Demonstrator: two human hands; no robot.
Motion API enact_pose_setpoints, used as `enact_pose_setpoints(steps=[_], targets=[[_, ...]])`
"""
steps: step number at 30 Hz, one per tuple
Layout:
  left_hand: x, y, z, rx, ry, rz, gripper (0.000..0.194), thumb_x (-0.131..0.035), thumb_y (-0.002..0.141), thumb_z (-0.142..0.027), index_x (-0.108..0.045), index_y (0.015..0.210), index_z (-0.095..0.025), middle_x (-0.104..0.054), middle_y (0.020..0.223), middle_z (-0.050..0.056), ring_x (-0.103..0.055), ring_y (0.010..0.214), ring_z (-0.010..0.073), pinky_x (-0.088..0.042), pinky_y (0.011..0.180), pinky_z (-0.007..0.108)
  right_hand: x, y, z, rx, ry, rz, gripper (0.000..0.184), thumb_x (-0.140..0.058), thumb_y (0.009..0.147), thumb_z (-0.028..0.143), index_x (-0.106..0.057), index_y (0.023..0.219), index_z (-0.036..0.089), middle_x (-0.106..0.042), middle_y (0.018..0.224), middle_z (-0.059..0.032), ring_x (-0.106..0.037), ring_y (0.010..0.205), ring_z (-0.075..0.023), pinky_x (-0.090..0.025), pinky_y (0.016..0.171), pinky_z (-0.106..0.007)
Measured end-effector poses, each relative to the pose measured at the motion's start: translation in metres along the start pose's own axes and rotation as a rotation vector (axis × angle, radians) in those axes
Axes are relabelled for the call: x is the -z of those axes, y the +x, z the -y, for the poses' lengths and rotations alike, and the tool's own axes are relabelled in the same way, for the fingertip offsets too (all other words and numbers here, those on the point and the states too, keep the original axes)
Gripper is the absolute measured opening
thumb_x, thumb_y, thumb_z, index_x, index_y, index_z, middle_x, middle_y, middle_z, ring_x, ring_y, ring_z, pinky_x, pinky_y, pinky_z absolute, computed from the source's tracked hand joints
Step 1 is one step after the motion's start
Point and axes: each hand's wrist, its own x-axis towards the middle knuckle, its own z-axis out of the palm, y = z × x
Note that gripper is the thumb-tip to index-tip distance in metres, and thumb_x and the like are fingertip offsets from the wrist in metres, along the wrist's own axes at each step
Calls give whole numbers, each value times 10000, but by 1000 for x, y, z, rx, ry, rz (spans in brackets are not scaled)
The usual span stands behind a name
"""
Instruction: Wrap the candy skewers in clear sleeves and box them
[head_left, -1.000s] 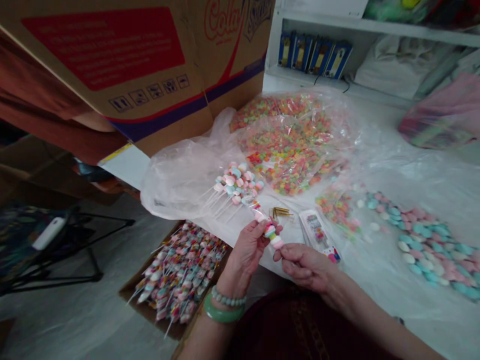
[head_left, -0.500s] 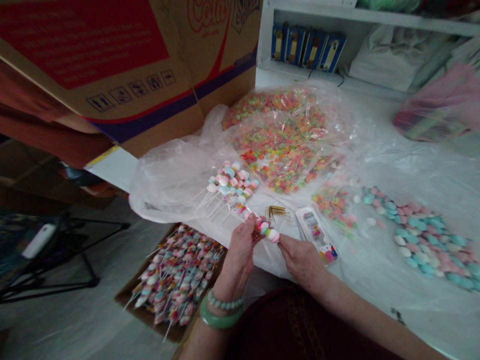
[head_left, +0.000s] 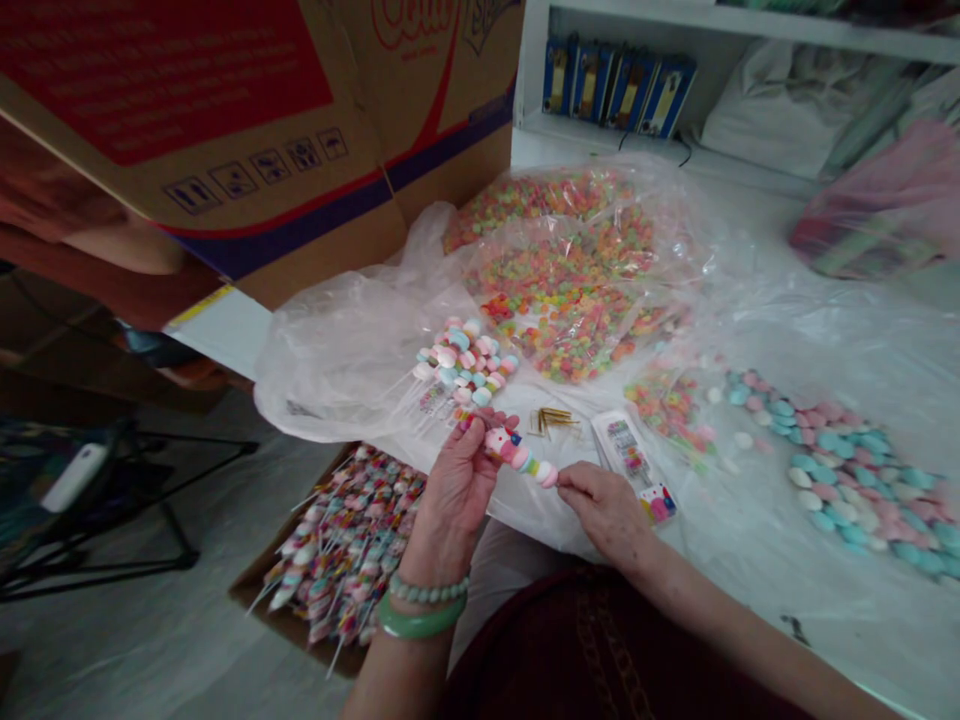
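Between my hands is a marshmallow skewer [head_left: 541,472], a row of pink, white and green pieces, partly inside a small clear plastic bag [head_left: 501,440] printed with pink and blue. My left hand [head_left: 459,472] is closed on the bag around its far end. At the near end my right hand [head_left: 606,510] pinches the skewer's stick, which its fingers mostly hide. Just beyond lie gold twist ties [head_left: 555,420] and a stack of printed clear bags [head_left: 621,445]. Several unwrapped marshmallow skewers [head_left: 469,360] are piled beyond my left hand.
A carton [head_left: 352,540] of wrapped skewers stands low at left. Big plastic bags of ring-shaped candies [head_left: 555,260] lie at the back, loose marshmallows [head_left: 862,470] at right. A large cardboard box [head_left: 300,150] rises at back left, beside another person's arm [head_left: 112,235].
My left hand has shifted left and turned more palm-up, showing more of the printed bag on the skewer. My right hand has barely moved at the stick end.
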Motion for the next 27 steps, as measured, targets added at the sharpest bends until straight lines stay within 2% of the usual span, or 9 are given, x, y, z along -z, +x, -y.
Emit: enact_pose_setpoints(steps=[3, 7, 11, 14, 16, 21, 27], targets=[[-2, -1, 2, -16, -22, 5, 112, -564, 837, -89, -665, 816, -130, -692, 818, 44, -678, 823, 177, -562, 782, 297, 1, 3, 4, -179, 251, 81, 172, -498, 795, 209, -669, 788, 201, -590, 682, 12, -530, 638, -123, -378, 584, -230], [-4, -4, 5, 46, 40, 41, 74, -627, 818, -171, -664, 858, -120, -687, 851, 68, -673, 830, 189, -560, 774, 302, 1, 6, 3, -429, 732, 219, 124, -585, 722, 266, -636, 736, 153, -416, 490, 68, -328, 413, -59, -223, 410, -197], [-1, -5, 12, 79, 77, 91, 141, -669, 791, -217, -664, 882, -109, -682, 860, 84, -673, 820, 190, -558, 762, 286, 4, 9, -10, -556, 1129, 358, 178, -676, 652, 256, -615, 750, 121, -440, 479, 76, -238, 351, -16, -107, 367, -189], [3, -3, 17, 76, 67, 69, 122, -660, 795, -203, -660, 872, -108, -681, 854, 81, -671, 830, 182, -556, 737, 253, 7, 9, -16, -604, 1315, 409, 200, -708, 626, 244, -586, 731, 127, -450, 493, 81, -202, 336, 3, -87, 362, -183], [5, -1, 21, 81, 56, 12, 87, -630, 813, -178, -658, 860, -110, -683, 856, 83, -668, 827, 174, -557, 730, 250, 7, 8, -16, -599, 1313, 343, 211, -720, 619, 246, -581, 724, 128, -462, 505, 77, -209, 338, 6, -84, 362, -182], [8, 4, 26, 89, 23, -124, 90, -573, 841, -148, -651, 816, -112, -684, 820, 85, -661, 764, 161, -564, 696, 266, 4, 5, -6, -529, 1057, 121, 209, -709, 645, 298, -590, 682, 130, -446, 502, 67, -291, 381, -16, -113, 377, -187], [-1, 0, 30, 31, 10, -124, 6, -636, 790, -127, -636, 792, -133, -670, 781, 36, -650, 718, 127, -548, 661, 223, -1, 7, -6, -484, 976, 59, 202, -682, 662, 327, -599, 683, 143, -422, 495, 73, -295, 406, -31, -148, 393, -193]])
